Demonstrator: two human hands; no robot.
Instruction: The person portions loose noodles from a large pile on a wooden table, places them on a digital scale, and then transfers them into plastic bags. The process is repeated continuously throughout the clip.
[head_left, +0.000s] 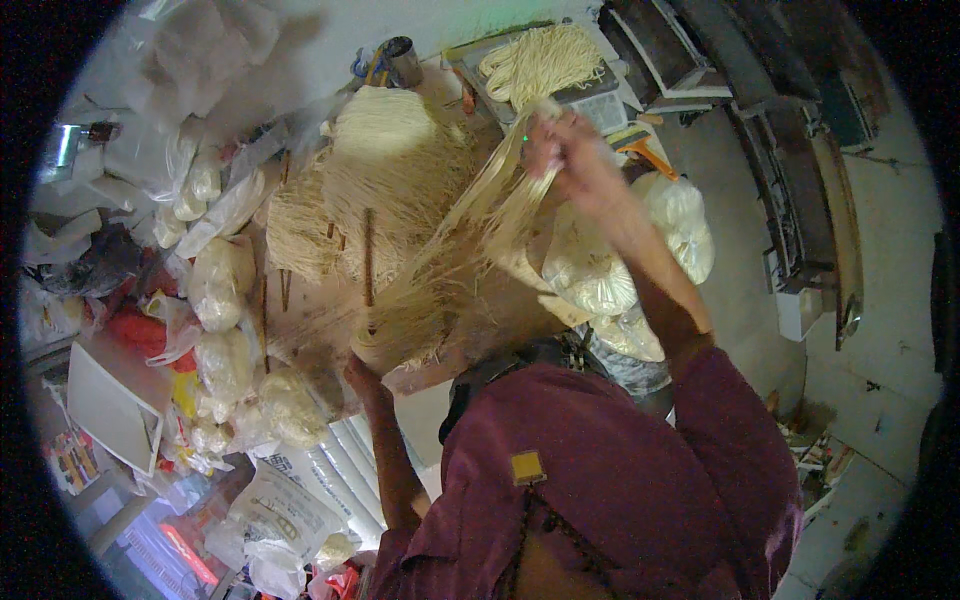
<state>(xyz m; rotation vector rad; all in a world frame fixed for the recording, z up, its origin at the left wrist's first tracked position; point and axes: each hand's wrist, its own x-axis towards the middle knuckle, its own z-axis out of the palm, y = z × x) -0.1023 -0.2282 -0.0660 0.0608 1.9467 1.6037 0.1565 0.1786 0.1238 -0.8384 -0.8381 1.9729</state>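
Observation:
My right hand (559, 146) is raised at the upper right of the work table and closed around a bundle of long, pale fibre strands (472, 202). The strands fan out from it, down and to the left, towards the table's near side. There my left hand (365, 375) is at their lower left end, blurred and partly hidden, so its grip is unclear. Beyond the strands lies a thick heap of combed pale fibre (394, 172), cream at the far end. A thin brown rod (368, 255) stands out in front of the heap.
A coil of cream strands (551, 60) rests on a box-like stand at the back. An orange-handled tool (652, 157) lies beside it. Plastic bags of pale material (225, 281) line the left side, others (592, 277) the right. A metal cup (401, 60) stands at the far edge.

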